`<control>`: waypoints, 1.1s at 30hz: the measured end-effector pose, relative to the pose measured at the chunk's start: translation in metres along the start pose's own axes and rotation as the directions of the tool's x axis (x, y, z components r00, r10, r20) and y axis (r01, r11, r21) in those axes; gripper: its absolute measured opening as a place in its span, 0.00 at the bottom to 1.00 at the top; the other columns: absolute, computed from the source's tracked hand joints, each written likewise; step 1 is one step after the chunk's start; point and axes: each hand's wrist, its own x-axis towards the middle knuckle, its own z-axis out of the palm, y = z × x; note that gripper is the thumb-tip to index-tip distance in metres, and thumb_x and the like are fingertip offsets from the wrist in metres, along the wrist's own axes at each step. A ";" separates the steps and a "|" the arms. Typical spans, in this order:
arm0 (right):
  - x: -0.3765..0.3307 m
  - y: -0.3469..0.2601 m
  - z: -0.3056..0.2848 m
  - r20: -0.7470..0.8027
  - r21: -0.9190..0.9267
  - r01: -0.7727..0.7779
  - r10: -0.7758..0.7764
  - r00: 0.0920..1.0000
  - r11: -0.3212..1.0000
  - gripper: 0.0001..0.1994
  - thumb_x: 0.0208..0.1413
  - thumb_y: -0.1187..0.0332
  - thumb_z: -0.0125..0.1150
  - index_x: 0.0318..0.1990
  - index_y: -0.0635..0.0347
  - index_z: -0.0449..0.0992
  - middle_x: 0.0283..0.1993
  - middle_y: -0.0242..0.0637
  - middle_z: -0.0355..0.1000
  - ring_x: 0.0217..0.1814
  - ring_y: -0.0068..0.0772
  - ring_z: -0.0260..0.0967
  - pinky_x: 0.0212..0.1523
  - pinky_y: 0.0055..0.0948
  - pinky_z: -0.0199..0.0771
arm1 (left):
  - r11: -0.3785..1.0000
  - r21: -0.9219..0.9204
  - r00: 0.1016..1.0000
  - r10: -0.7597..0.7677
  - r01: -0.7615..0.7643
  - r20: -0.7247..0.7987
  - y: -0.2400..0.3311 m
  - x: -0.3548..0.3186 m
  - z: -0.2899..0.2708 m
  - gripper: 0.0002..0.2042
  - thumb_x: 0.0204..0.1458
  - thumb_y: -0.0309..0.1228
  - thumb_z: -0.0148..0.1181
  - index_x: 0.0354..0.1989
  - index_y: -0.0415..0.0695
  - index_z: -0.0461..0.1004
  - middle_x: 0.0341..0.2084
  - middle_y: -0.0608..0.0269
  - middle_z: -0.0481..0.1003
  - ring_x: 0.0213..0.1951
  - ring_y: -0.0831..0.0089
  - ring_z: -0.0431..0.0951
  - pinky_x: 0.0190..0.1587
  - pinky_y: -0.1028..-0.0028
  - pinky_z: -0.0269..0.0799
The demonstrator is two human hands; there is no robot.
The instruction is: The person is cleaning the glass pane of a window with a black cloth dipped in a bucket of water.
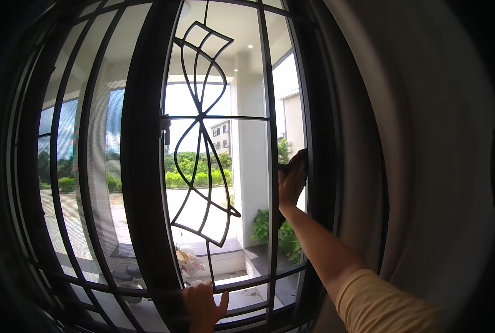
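In front of me stands a black metal door [142, 166] with glass, thin bars and a curved ornamental grille [202, 116]. My right hand [293, 183], its arm stretched forward in a yellow sleeve, presses a dark cloth [298, 158] to the narrow pane by the right frame. The cloth is in shadow, and part of it is hidden behind the hand. Low down, my left hand [202, 306] rests against the lower part of the black frame with its thumb spread away from the fingers. Nothing shows in that hand.
A dark latch or handle [166, 130] sits on the frame left of the grille. More barred mesh panels [92, 166] stand to the left, and a pale wall [425, 139] to the right. Beyond the glass are a white pillar [253, 155], green plants [286, 238] and a parked scooter [131, 277].
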 end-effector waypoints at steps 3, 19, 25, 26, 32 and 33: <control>-0.066 0.043 -0.019 0.026 0.136 0.138 -0.143 0.989 0.981 0.26 0.59 0.70 0.51 0.63 0.70 0.59 0.67 0.57 0.54 0.69 0.61 0.50 0.68 0.51 0.48 | 1.000 -0.014 0.999 0.006 -0.007 -0.046 0.000 0.001 0.003 0.22 0.41 0.45 0.63 0.39 0.42 0.69 0.29 0.58 0.64 0.36 0.60 0.64 0.44 0.57 0.57; 0.035 -0.128 -0.013 0.476 0.251 0.440 -0.505 0.720 0.862 0.30 0.56 0.69 0.54 0.67 0.59 0.56 0.71 0.51 0.48 0.73 0.58 0.44 0.71 0.46 0.46 | 0.999 -0.002 0.996 -0.037 0.037 0.079 0.001 0.002 -0.001 0.22 0.46 0.49 0.63 0.38 0.42 0.70 0.31 0.58 0.66 0.37 0.62 0.65 0.44 0.58 0.57; 0.102 -0.176 0.044 0.202 0.114 0.492 -0.505 0.839 0.863 0.32 0.57 0.60 0.54 0.67 0.61 0.54 0.69 0.54 0.50 0.72 0.59 0.42 0.71 0.52 0.41 | 0.998 -0.036 0.993 -0.054 0.050 -0.102 -0.001 -0.008 0.008 0.21 0.46 0.47 0.62 0.37 0.41 0.72 0.31 0.56 0.70 0.38 0.58 0.68 0.45 0.56 0.60; 0.117 -0.183 0.052 0.190 0.091 0.490 -0.499 0.846 0.867 0.30 0.56 0.60 0.55 0.64 0.61 0.58 0.67 0.54 0.52 0.71 0.59 0.45 0.71 0.52 0.41 | 0.999 -0.005 0.990 -0.045 0.045 -0.132 -0.002 -0.010 0.011 0.20 0.45 0.46 0.62 0.36 0.41 0.72 0.31 0.56 0.70 0.36 0.58 0.68 0.44 0.57 0.60; 0.176 -0.209 0.073 -0.150 0.044 0.591 -0.579 0.801 0.806 0.19 0.51 0.66 0.56 0.51 0.59 0.68 0.51 0.44 0.66 0.56 0.48 0.65 0.53 0.46 0.65 | 0.995 0.075 0.959 0.088 -0.070 -0.270 -0.004 -0.005 0.019 0.19 0.44 0.49 0.63 0.34 0.46 0.72 0.28 0.63 0.70 0.31 0.65 0.68 0.41 0.61 0.60; 0.183 -0.212 0.076 -0.004 0.320 0.544 -0.573 0.820 0.776 0.17 0.51 0.66 0.57 0.49 0.59 0.69 0.49 0.43 0.68 0.53 0.45 0.67 0.50 0.43 0.67 | 0.996 0.073 0.961 0.075 -0.058 -0.266 -0.005 -0.005 0.020 0.19 0.44 0.49 0.63 0.34 0.46 0.72 0.28 0.63 0.70 0.31 0.65 0.68 0.41 0.61 0.60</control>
